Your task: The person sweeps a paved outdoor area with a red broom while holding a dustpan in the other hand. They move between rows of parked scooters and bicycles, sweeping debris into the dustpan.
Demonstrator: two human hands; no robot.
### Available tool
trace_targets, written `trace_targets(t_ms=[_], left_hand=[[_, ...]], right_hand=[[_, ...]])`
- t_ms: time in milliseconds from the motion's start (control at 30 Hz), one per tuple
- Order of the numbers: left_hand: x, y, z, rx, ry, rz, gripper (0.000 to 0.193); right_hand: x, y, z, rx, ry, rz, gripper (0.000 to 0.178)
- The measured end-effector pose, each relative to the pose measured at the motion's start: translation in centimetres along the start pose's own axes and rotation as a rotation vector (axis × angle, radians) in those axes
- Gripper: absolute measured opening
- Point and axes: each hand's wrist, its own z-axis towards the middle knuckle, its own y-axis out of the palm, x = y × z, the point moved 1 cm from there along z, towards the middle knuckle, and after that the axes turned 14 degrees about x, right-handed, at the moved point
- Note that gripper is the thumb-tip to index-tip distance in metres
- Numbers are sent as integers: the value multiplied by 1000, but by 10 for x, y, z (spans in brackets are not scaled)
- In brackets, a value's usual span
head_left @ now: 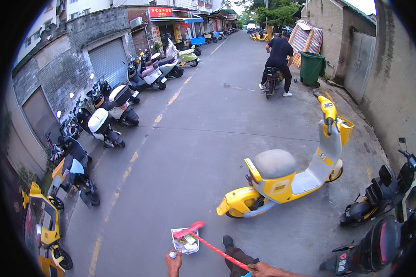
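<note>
My left hand (174,264) is closed around the upright handle of a white dustpan, and the handle's pale rounded end (173,255) pokes out above the fingers. The dustpan (197,247) sits low beyond that hand, with crumpled litter (186,242) inside. Across its far part lies the red head (189,229) of a broom. From there the broom's red striped stick (222,253) slants back to my right hand (263,269), which grips it near the lower edge. One dark shoe (228,242) of mine shows beside the stick.
A yellow scooter (277,182) stands ahead on the right, with dark scooters (379,247) nearer the right wall. Parked scooters (104,127) line the left side. Farther up the grey road, a person (280,51) straddles a motorbike beside a green wheeled bin (312,68).
</note>
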Motion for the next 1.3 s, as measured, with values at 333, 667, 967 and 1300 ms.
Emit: trace_targets(t_ms=[333, 667, 967, 1300], left_hand=[[19, 76, 241, 52, -205, -119, 20], [116, 229, 479, -121, -74, -129, 20], [241, 406, 667, -342, 142, -27, 21], [416, 613, 759, -610, 320, 173, 31]], right_hand=[[-153, -98, 225, -70, -30, -127, 35], [-241, -200, 394, 50, -52, -34, 37], [-269, -258, 552, 246, 110, 157, 50], [-288, -370, 633, 549, 63, 712, 56]])
